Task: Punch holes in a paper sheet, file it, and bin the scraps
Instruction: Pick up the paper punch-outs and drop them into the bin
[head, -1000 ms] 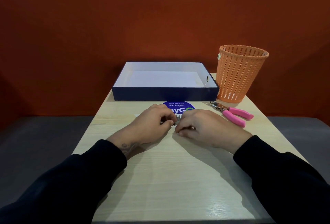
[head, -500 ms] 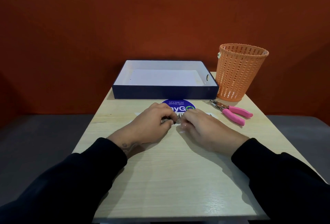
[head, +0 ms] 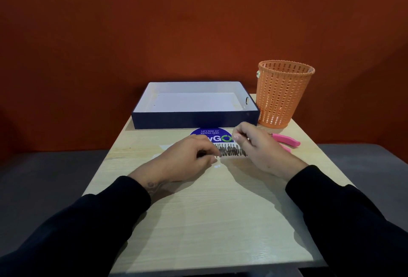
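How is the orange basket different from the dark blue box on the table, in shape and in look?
The orange basket is tall and round, narrowing toward its base; the dark blue box is low, flat and rectangular. The basket's wall is full of small slots, while the box has solid walls, dark outside and white inside. The basket stands to the right of the box. Both stand open at the top, at the far end of the table.

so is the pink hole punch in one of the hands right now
No, the pink hole punch lies on the table behind the right hand, untouched.
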The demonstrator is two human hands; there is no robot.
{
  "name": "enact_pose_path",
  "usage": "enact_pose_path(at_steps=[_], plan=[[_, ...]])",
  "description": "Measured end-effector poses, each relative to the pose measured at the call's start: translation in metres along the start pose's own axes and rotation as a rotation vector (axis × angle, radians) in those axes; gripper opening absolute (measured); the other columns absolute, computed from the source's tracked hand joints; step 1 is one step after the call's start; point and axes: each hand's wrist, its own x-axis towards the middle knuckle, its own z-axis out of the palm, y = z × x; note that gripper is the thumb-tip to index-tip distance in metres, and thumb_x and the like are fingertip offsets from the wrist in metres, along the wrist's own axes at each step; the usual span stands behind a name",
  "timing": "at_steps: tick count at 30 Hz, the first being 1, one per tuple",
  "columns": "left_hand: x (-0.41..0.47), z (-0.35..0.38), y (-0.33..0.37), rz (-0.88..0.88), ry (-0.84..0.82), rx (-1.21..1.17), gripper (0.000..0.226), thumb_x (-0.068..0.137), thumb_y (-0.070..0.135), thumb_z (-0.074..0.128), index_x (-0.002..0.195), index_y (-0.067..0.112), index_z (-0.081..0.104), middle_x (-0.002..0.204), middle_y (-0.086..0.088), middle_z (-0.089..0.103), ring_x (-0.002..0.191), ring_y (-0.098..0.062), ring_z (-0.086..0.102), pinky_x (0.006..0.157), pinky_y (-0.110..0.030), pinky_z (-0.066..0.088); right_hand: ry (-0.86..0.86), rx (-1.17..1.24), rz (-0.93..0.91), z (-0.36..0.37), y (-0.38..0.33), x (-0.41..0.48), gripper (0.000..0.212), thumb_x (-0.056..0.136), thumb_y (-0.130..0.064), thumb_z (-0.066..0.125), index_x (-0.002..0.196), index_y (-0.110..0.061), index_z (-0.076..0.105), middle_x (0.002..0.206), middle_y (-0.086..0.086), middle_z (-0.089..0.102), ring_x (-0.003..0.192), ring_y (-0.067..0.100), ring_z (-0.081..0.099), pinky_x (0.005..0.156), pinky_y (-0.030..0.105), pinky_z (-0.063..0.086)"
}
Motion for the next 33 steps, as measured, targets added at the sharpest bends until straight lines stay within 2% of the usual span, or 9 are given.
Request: enact_pose_path(at_steps=[4,9,11,13,16,18,23,28,33], plan=[[0.007,-0.014,0.006,-0.076,0.073,-0.06,0.01,0.093,0.024,0.067,0.098,0.029,0.075,0.1,0.012,0.065,0.099,-0.004,0.06,0.086,-0.033,0.054,0.076,0.071,0.025,-0.022,-0.005,0.004,0.018,0.108,-0.023,0.046,0.091,-0.02,0.054,0.082,-0.009,0.055,0.071,0.006,0.046,0.068,0.029,0.042],[0.051,-0.036,0.026,-0.018,0.153,-0.071,0.008,0.092,0.021,0.068,0.095,0.024,0.075,0.094,0.01,0.068,0.084,-0.006,0.062,0.076,-0.021,0.048,0.155,0.002,-0.012,-0.061,-0.018,0.022,0.018,0.107,-0.021,0.047,0.092,-0.017,0.056,0.08,-0.007,0.056,0.073,0.008,0.047,0.067,0.03,0.039],[0.076,-0.045,0.038,0.015,0.186,-0.064,0.007,0.092,0.02,0.069,0.094,0.022,0.075,0.093,0.008,0.069,0.084,-0.007,0.062,0.072,-0.016,0.044,0.187,-0.032,-0.018,-0.084,-0.022,0.032,0.018,0.108,-0.021,0.047,0.095,-0.014,0.057,0.077,-0.008,0.054,0.067,0.006,0.045,0.062,0.024,0.037],[0.104,-0.054,0.052,0.06,0.214,-0.037,0.006,0.092,0.021,0.069,0.093,0.021,0.075,0.091,0.009,0.069,0.084,-0.008,0.062,0.073,-0.019,0.046,0.224,-0.081,0.004,-0.112,-0.023,0.044,0.02,0.109,-0.023,0.045,0.097,-0.014,0.058,0.072,-0.008,0.052,0.06,0.006,0.043,0.054,0.02,0.034],[0.148,-0.063,0.07,0.091,0.236,0.004,0.008,0.092,0.023,0.068,0.092,0.023,0.075,0.092,0.011,0.069,0.086,-0.008,0.062,0.078,-0.027,0.051,0.293,-0.179,0.046,-0.152,-0.014,0.064,0.02,0.108,-0.03,0.045,0.094,-0.023,0.057,0.081,0.002,0.061,0.068,0.017,0.052,0.059,0.037,0.045],[0.176,-0.063,0.08,0.098,0.239,0.023,0.008,0.092,0.025,0.067,0.091,0.027,0.075,0.091,0.014,0.067,0.086,-0.007,0.061,0.078,-0.03,0.052,0.311,-0.229,0.09,-0.171,-0.004,0.077,0.02,0.108,-0.031,0.044,0.093,-0.026,0.058,0.086,0.004,0.065,0.073,0.019,0.057,0.063,0.042,0.05],[0.23,-0.048,0.09,0.098,0.242,0.099,0.008,0.093,0.031,0.065,0.097,0.03,0.072,0.101,0.012,0.063,0.097,-0.011,0.059,0.085,-0.036,0.054,0.266,-0.326,0.192,-0.191,0.029,0.103,0.018,0.107,-0.03,0.044,0.098,-0.025,0.059,0.093,-0.002,0.064,0.084,0.02,0.061,0.068,0.037,0.051],[0.253,-0.029,0.091,0.065,0.197,0.108,0.013,0.095,0.031,0.063,0.098,0.03,0.076,0.099,0.015,0.066,0.092,-0.005,0.058,0.082,-0.032,0.051,0.186,-0.354,0.231,-0.188,0.049,0.119,0.017,0.108,-0.023,0.045,0.1,-0.02,0.06,0.083,-0.004,0.06,0.067,0.014,0.053,0.055,0.029,0.039],[0.256,-0.024,0.088,0.082,0.202,0.081,0.013,0.095,0.032,0.064,0.095,0.029,0.077,0.097,0.014,0.067,0.095,-0.008,0.058,0.085,-0.032,0.05,0.179,-0.363,0.243,-0.189,0.058,0.121,0.021,0.107,-0.017,0.044,0.099,-0.02,0.063,0.084,-0.007,0.06,0.068,0.01,0.054,0.054,0.025,0.039]])
